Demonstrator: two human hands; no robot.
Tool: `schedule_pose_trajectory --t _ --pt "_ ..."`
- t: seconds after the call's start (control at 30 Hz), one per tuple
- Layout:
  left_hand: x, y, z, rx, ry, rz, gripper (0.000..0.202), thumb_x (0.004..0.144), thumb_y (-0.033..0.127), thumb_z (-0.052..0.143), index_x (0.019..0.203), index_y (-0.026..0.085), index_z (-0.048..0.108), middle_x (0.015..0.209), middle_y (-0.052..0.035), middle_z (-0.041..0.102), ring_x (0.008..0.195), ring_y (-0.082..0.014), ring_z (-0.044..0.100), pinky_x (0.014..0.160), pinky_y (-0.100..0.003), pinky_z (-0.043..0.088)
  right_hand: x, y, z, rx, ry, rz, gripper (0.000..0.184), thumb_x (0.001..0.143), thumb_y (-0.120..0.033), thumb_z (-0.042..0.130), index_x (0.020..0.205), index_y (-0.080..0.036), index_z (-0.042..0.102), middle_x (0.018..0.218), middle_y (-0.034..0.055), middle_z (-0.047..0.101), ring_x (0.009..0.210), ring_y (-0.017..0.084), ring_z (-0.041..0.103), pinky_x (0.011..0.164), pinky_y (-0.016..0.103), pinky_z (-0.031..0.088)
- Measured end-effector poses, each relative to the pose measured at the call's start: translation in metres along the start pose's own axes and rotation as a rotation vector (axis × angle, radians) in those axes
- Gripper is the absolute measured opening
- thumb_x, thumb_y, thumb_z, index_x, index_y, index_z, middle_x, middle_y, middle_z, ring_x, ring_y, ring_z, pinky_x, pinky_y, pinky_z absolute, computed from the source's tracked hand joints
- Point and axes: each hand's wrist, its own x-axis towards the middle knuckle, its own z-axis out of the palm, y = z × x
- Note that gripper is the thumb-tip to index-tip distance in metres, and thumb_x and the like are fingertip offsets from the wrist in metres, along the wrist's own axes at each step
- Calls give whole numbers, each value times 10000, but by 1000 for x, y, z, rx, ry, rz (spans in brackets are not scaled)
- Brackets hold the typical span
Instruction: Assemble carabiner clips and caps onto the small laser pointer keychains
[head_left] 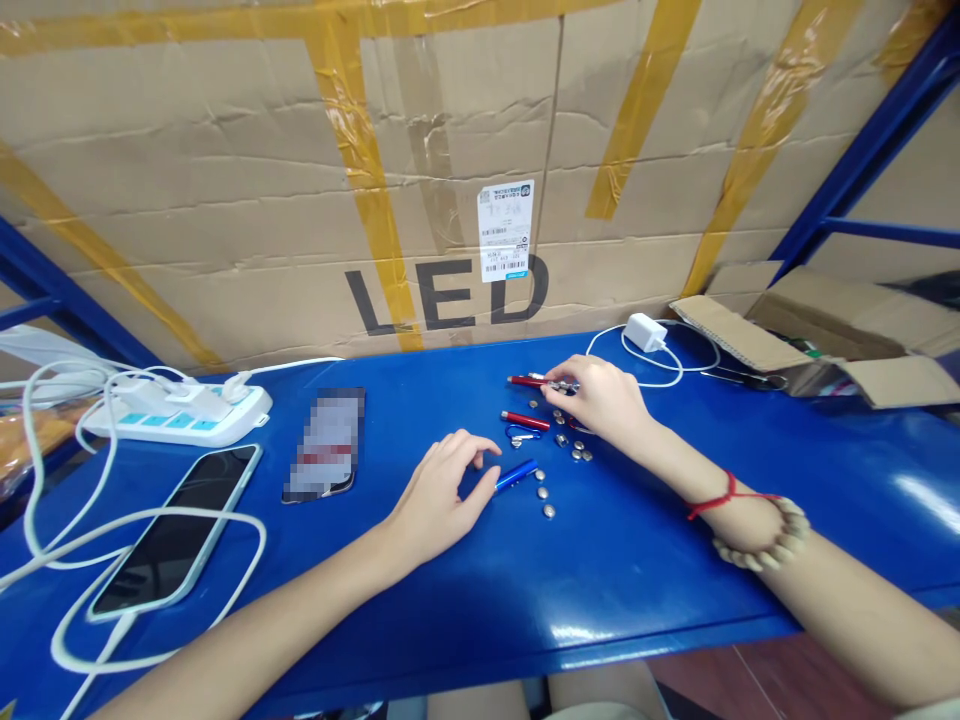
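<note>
My right hand [606, 398] is closed, with thumb and fingers pinched at the right end of a slim red metal tube [525, 380] that lies near the table surface. Below it rests a second red tube [525, 421], with a small silver key-ring clasp [517, 436] beside it. My left hand [450, 485] lies on the table with thumb and fingers apart. Just past its thumb tip is a blue metal tube [517, 474]; I cannot tell whether they touch. Several small silver button cells [543, 493] lie scattered between and under the hands.
Two phones, one in a pale case [180, 530] and one lit [328, 440], lie left on the blue table [420, 640]. A white power strip [225, 425] with looping cables stands behind. A white charger [643, 332] and open cardboard box [847, 330] are back right; a large LED carton [247, 200] stands behind.
</note>
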Motion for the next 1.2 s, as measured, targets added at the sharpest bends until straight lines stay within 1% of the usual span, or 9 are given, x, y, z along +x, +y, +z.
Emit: schedule_pose_trajectory --t 0.1,0.23,0.4,0.63,0.77,0.9,1.0,1.13,1.2 --pt "-1 -2 2 -65 76 -54 256 861 259 463 1110 198 450 861 -25 511 738 -150 470 719 -306 410 -2 -6 -4 105 27 -42 218 820 -350 523 931 -219 659 894 8 683 791 159 627 583 228 441" --pt "-1 -5 4 -98 128 -104 354 850 263 478 1181 208 365 897 -20 500 720 -137 462 693 -284 414 -6 -15 -8 216 29 -134 182 777 -347 587 890 -232 672 849 -22 694 693 118 631 570 196 443" --pt "-1 -5 5 -101 95 -111 335 845 225 472 1167 213 382 906 -17 499 722 -131 466 692 -276 413 -5 -11 -7 136 39 -105 178 779 -350 589 867 -220 673 802 -26 695 686 118 626 524 193 398" --pt "-1 -5 5 -94 96 -95 317 838 203 464 1151 214 407 903 -18 501 704 -126 467 687 -276 416 0 -2 -11 -1 -118 -81 186 765 -412 603 761 -251 697 784 -25 692 707 154 624 477 212 315" --pt "-1 -6 5 -97 91 -88 314 834 190 459 1144 212 411 909 -19 502 707 -125 470 686 -274 418 3 10 -20 -124 -46 15 155 790 -351 579 833 -253 690 842 -8 690 747 183 620 474 227 293" --pt "-1 -7 5 -100 90 -71 311 832 181 455 1139 214 418 902 -19 501 696 -123 466 680 -273 419 6 19 -21 -175 -72 77 146 788 -292 569 834 -227 691 805 19 686 733 197 618 464 235 288" --pt "-1 -7 5 -97 92 -63 307 835 183 451 1139 215 421 903 -20 499 697 -124 466 672 -271 417 5 19 -13 -148 -129 26 177 786 -339 564 854 -232 688 828 26 680 765 206 618 472 235 305" --pt "-2 -6 4 -98 82 -68 306 836 181 449 1139 215 422 906 -20 494 688 -121 461 654 -264 413 4 17 -1 -95 -225 -82 316 788 -353 560 1068 -217 616 947 49 651 814 188 612 545 238 384" --pt "-2 -5 4 -99 78 -74 305 837 184 448 1140 214 422 909 -20 494 689 -121 462 649 -262 413 4 17 0 -74 -265 -101 304 792 -336 556 1063 -209 613 940 48 651 805 174 612 559 235 399"
